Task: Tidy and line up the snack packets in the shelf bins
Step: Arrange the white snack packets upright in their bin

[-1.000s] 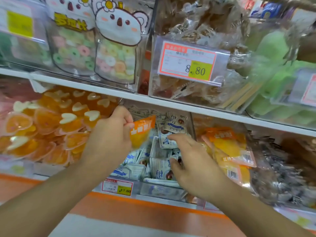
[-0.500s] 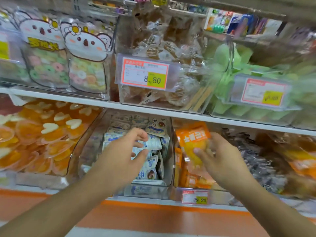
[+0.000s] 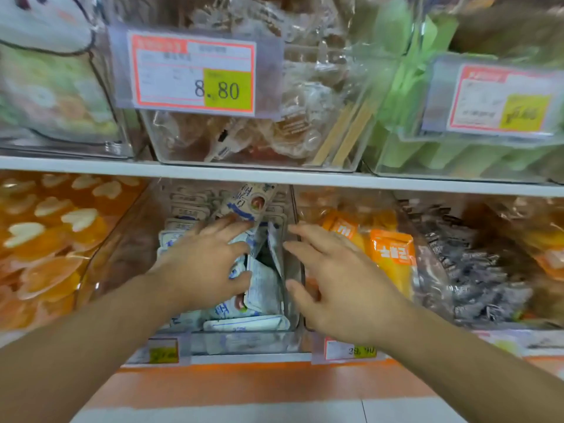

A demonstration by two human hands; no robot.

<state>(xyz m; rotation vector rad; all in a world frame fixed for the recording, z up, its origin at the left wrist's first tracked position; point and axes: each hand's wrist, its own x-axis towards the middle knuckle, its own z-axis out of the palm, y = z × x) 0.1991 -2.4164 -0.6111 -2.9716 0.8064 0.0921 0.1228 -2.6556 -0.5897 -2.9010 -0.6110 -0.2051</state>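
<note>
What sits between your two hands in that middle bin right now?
In the head view, upright white-and-blue packets with a dark gap among them stand between the left hand and the right hand.

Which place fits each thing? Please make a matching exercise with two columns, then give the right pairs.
Things:
1. white-and-blue packets
2. orange packet
3. price tag reading 8.80
4. heart-shaped orange jellies

Places:
A. upper shelf, on the bin front
B. lower shelf, far left bin
C. lower bin under the left hand
D. lower bin just beyond the right hand

Pairs: 1-C, 2-D, 3-A, 4-B
</note>
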